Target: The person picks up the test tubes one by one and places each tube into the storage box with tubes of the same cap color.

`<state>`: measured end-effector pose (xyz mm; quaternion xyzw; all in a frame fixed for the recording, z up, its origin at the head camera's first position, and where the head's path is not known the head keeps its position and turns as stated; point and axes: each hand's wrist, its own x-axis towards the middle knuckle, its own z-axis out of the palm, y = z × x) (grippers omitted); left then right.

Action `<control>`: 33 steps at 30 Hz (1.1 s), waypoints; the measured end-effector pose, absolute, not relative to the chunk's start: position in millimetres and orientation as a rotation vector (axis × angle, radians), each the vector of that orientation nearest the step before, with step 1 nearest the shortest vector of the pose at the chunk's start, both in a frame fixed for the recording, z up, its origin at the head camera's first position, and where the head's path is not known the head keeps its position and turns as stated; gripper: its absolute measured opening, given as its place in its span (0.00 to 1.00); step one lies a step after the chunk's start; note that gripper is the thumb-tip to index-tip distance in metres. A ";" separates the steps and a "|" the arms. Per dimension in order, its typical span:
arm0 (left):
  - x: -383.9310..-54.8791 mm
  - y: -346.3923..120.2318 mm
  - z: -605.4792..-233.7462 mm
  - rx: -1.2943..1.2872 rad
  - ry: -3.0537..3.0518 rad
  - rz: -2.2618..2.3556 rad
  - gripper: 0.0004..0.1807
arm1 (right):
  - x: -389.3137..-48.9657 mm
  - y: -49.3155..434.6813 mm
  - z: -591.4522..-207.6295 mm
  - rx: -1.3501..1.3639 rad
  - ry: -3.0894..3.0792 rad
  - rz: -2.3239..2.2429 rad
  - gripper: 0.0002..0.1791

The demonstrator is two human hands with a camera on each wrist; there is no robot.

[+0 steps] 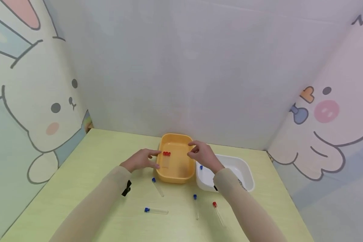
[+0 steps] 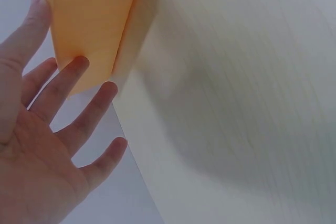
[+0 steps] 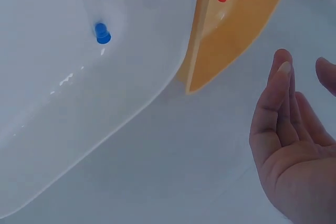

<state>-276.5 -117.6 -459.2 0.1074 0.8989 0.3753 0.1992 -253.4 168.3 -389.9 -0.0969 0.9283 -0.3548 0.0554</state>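
Observation:
My left hand [image 1: 143, 159] is at the left side of an orange basin [image 1: 181, 179], thumb and fingers spread. In the left wrist view, its fingertips touch or nearly touch the basin's outer wall. Over the basin's right rim hovers my right hand [image 1: 203, 155], its fingers loosely bent. The right wrist view shows nothing held in that right hand [image 3: 294, 145]. Inside the orange basin, several red-capped tubes [image 1: 166, 154] lie side by side; their clear bodies are faint. A blue-capped tube [image 3: 102, 33] lies in the white basin [image 1: 250, 176], its body hardly visible.
In front of the basins, three blue-capped tubes [image 1: 158, 187] [image 1: 158, 211] [image 1: 196, 206] and a red-capped tube [image 1: 219, 214] lie apart on the pale table [image 1: 115, 215]. The white basin stands against the orange one's right side. A pale curtain wall [image 1: 181, 84] rises behind them.

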 end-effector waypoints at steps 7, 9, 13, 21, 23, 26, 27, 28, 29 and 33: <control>-278.1 -116.0 -460.9 0.315 2.514 1.047 0.42 | -231.5 203.6 -385.6 -0.247 2.837 -1.047 0.21; -279.0 -115.7 -461.9 0.307 2.516 1.047 0.42 | -224.7 213.4 -386.6 -0.235 2.841 -1.038 0.21; -279.6 -116.4 -463.3 0.303 2.513 1.050 0.43 | -211.1 230.5 -392.5 -0.235 2.846 -1.014 0.21; -279.5 -118.5 -463.4 0.278 2.520 1.044 0.43 | -182.1 245.5 -398.9 -0.250 2.866 -0.950 0.15; -280.0 -119.4 -464.0 0.285 2.518 1.047 0.43 | -174.2 246.3 -399.6 -0.269 2.872 -0.924 0.13; -280.7 -120.1 -464.6 0.298 2.520 1.048 0.43 | -163.3 247.3 -401.7 -0.317 2.884 -0.886 0.12; -281.0 -120.1 -465.0 0.302 2.521 1.049 0.43 | -160.0 248.2 -402.3 -0.335 2.881 -0.879 0.11; -281.1 -119.9 -465.0 0.304 2.522 1.049 0.43 | -156.6 248.6 -403.0 -0.345 2.876 -0.873 0.11; -281.2 -119.6 -464.9 0.302 2.521 1.047 0.43 | -153.4 249.5 -404.1 -0.357 2.871 -0.864 0.11; -281.2 -118.1 -464.5 0.293 2.521 1.043 0.43 | -141.7 253.3 -408.2 -0.393 2.848 -0.842 0.11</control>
